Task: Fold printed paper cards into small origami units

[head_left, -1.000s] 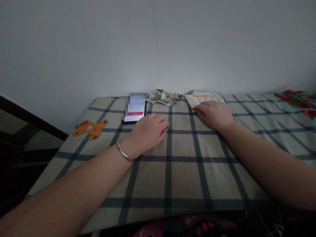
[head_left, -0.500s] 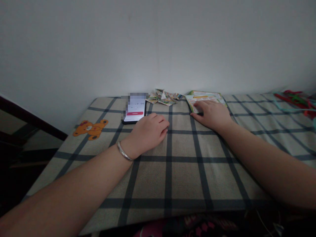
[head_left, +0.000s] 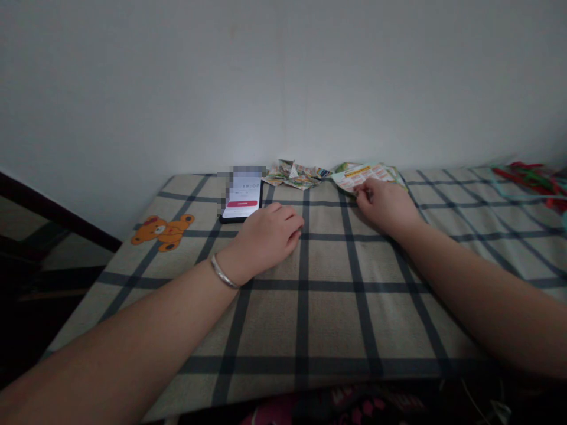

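Observation:
My right hand pinches the near edge of a printed paper sheet between thumb and fingers. The sheet bends up off more colourful printed paper beneath it. On the checked tablecloth rests my left hand, palm down, fingers loosely bent and holding nothing; a silver bangle circles that wrist. Just beyond it lies a phone with its screen lit. Several folded paper pieces sit in a small heap between the phone and the printed sheets.
The checked tablecloth covers a table against a pale wall. An orange bear figure shows on the cloth at the left. At the far right, a clear container holds red and green items.
My right hand has gone from lying on the printed paper to pinching the top sheet, whose near edge now lifts and curls. My left hand stays in place.

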A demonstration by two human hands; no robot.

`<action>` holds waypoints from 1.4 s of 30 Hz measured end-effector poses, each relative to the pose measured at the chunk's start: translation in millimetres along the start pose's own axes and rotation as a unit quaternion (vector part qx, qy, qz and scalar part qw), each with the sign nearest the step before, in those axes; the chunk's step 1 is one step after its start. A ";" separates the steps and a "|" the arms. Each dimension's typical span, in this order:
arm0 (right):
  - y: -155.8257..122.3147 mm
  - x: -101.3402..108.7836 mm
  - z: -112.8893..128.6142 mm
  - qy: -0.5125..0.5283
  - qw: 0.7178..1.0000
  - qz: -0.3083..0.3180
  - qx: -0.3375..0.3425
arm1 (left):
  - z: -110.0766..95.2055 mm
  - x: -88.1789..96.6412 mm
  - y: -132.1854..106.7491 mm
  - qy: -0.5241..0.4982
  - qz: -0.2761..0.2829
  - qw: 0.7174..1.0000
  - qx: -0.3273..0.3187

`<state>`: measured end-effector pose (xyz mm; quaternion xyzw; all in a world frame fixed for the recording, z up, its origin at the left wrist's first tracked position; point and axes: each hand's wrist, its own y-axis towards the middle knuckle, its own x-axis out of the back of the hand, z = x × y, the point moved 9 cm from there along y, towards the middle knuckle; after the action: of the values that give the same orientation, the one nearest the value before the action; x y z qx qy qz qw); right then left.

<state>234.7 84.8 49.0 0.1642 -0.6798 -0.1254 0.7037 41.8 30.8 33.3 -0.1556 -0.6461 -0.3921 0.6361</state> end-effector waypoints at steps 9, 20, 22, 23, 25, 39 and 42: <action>-5.2 7.5 7.4 -0.079 0.997 -0.008 0.019 | 0.1 -1.0 0.0 0.001 0.000 1.000 -0.002; -6.3 7.2 9.0 -0.074 0.995 -0.021 0.061 | 0.0 -2.1 0.5 -0.003 0.007 1.000 0.000; -7.4 7.2 12.3 -0.081 0.994 -0.016 0.079 | 0.2 -2.3 0.2 0.000 0.004 1.000 -0.001; -8.1 6.5 14.0 -0.083 0.993 -0.010 0.088 | 0.3 -2.4 -0.1 0.002 0.003 1.000 -0.002; -10.0 5.3 16.4 -0.086 0.991 0.002 0.101 | 0.5 -2.6 -0.6 0.003 0.002 1.000 -0.003; -44.6 14.8 67.7 0.025 0.960 0.069 0.269 | 6.3 0.2 -0.9 -0.039 -0.013 0.998 0.037; -51.4 11.7 75.8 0.079 0.944 0.096 0.307 | 8.6 2.5 -2.0 -0.042 -0.029 0.997 0.051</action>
<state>162.0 28.6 40.7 0.3158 -0.6402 0.1705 0.6792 34.0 34.8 36.1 -0.1209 -0.6956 -0.3699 0.6040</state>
